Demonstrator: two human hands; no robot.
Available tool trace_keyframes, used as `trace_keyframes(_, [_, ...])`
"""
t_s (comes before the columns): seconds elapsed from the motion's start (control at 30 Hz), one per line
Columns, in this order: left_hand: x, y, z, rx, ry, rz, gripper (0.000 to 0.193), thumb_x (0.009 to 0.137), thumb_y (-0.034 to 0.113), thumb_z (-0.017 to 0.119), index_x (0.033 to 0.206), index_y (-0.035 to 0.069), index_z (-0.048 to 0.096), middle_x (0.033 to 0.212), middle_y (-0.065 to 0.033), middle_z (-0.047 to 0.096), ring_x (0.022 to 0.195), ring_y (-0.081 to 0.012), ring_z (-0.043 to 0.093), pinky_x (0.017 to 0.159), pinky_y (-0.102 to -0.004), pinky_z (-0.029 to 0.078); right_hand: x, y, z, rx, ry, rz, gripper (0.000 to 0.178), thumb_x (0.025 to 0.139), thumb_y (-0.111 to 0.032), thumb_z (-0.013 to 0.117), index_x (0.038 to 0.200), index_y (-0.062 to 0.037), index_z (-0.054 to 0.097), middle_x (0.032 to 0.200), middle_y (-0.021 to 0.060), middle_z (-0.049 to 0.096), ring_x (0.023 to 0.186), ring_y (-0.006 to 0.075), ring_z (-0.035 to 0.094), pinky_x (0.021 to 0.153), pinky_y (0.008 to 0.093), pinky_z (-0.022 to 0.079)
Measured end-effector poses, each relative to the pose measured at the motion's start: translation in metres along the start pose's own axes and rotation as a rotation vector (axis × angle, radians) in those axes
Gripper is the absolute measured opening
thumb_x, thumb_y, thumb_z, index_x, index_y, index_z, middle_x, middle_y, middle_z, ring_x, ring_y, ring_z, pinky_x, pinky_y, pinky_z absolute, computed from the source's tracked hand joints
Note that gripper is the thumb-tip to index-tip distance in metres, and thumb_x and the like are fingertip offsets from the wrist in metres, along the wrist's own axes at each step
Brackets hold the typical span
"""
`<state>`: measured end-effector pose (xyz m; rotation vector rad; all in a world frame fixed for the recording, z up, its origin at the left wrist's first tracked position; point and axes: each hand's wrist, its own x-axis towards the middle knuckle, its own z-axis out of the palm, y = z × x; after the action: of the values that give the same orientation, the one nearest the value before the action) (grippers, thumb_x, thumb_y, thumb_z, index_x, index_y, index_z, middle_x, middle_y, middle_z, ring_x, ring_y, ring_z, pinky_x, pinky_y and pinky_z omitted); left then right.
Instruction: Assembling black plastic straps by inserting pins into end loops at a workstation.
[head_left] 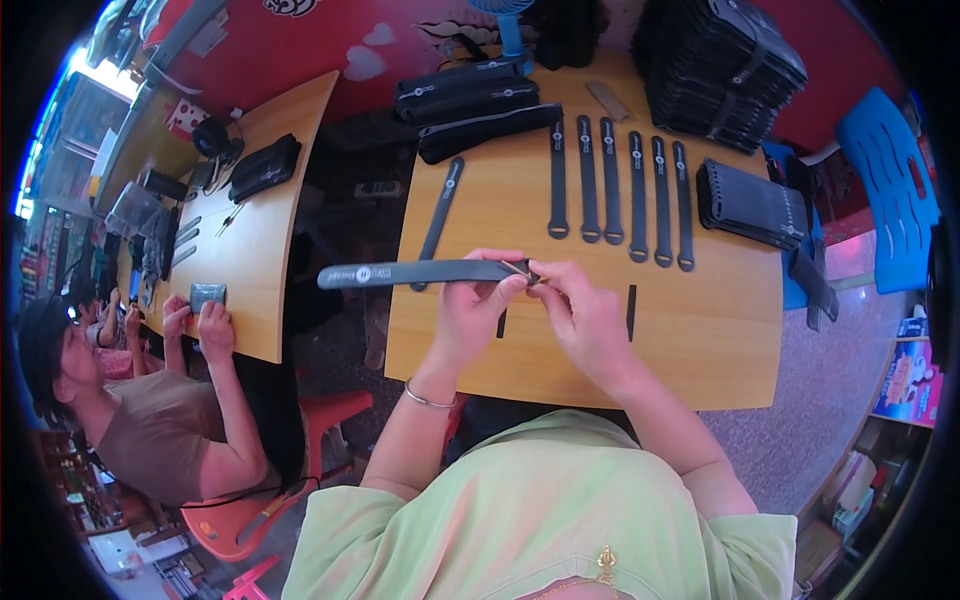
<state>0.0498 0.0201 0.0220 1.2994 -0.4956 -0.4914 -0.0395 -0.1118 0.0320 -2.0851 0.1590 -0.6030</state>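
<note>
A dark grey strap point(410, 273) with white print is held up over the near part of the wooden table point(700, 340). My left hand point(470, 310) is closed on it near its right end, and the rounded free end points left. The fingers of my right hand point(585, 315) pinch that same right end. A thin, light-coloured piece shows between the fingertips, too small to make out. Several similar straps point(637, 195), each with a slotted end, lie side by side beyond my hands. Another strap point(440, 215) lies alone to their left.
Two narrow black strips point(631, 313) lie near the table's front. Folded black bundles point(470, 100), a tall black stack point(715, 75) and a smaller stack point(752, 203) stand farther back. A blue chair point(885, 175) is at right. A person point(165, 420) works at another table on the left.
</note>
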Motion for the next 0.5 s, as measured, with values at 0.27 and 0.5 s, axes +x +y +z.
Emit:
trace_keyframes(0.27, [0.013,-0.018,-0.003,-0.08,-0.017,-0.179,0.023,0.084,0.0,0.063,0.106,-0.002,0.055,0.094,-0.0088,0.064,0.083,-0.0138,0.063,0.076,-0.0253,0.052,0.005,0.002,-0.002,0.061,-0.02,0.081,0.017,0.085,-0.003,0.06,0.102,-0.0013,0.061,0.08,0.0151,0.067,0.073,0.0266,0.067,0.06,0.0314,0.052])
trace_keyframes(0.5, [0.001,-0.031,0.017,-0.075,0.17,-0.049,0.012,0.082,-0.001,0.066,0.089,-0.003,0.056,0.084,-0.007,0.062,0.076,-0.0135,0.064,0.067,-0.0236,0.053,0.005,0.007,0.0,0.078,-0.039,0.153,0.018,0.087,-0.002,0.055,0.103,0.0005,0.063,0.079,0.0129,0.069,0.066,0.0193,0.068,0.057,0.0269,0.05])
